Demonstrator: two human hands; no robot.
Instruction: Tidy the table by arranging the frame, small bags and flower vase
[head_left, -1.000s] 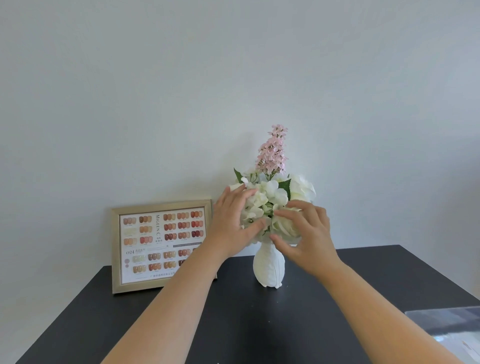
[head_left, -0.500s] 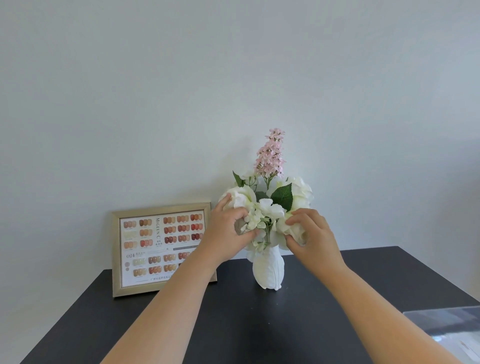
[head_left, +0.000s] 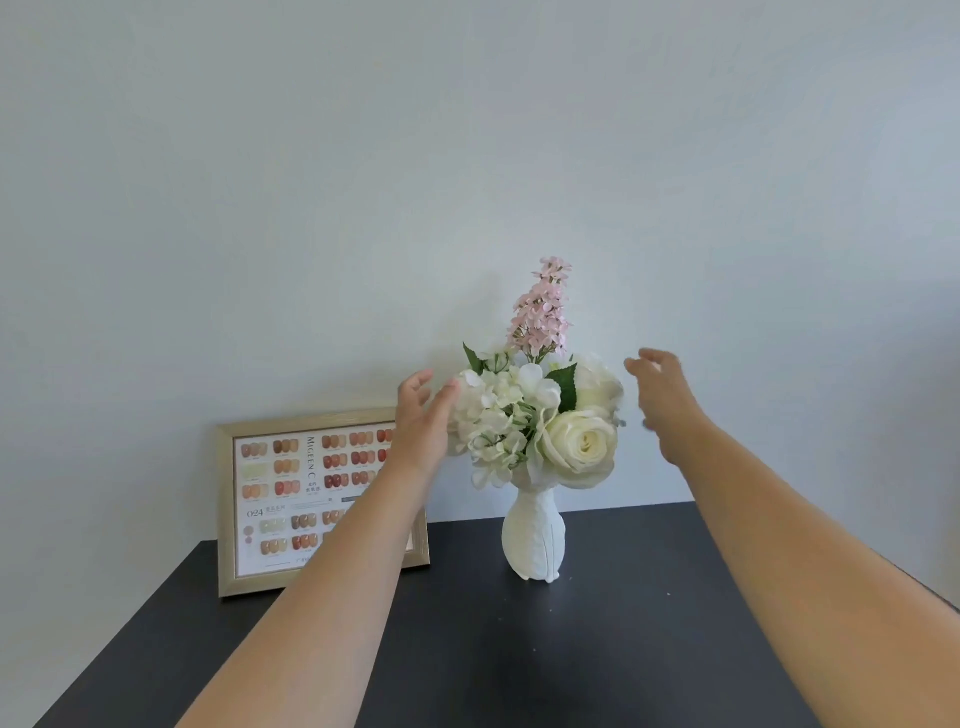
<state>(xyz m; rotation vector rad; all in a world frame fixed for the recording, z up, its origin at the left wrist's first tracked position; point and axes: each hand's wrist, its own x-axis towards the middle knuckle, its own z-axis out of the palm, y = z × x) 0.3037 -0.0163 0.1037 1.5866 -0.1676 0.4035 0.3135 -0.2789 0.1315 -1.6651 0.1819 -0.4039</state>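
A white ribbed vase (head_left: 533, 540) stands upright near the back of the black table (head_left: 519, 649), holding white roses, hydrangea (head_left: 540, 426) and a tall pink sprig (head_left: 543, 306). My left hand (head_left: 421, 421) is open at the left side of the bouquet, fingertips at the petals. My right hand (head_left: 662, 400) is open just to the right of the flowers, holding nothing. A gold-framed nail colour chart (head_left: 291, 499) leans against the wall at the left, partly hidden by my left forearm. No small bags are in view.
A plain pale wall (head_left: 467, 156) rises directly behind the table. The table's left edge (head_left: 130, 623) runs diagonally towards the lower left.
Both hands have let go of the blooms and spread apart to either side of the bouquet. The flowers now sit fuller, with a white rose facing forward. The view has tilted upward slightly.
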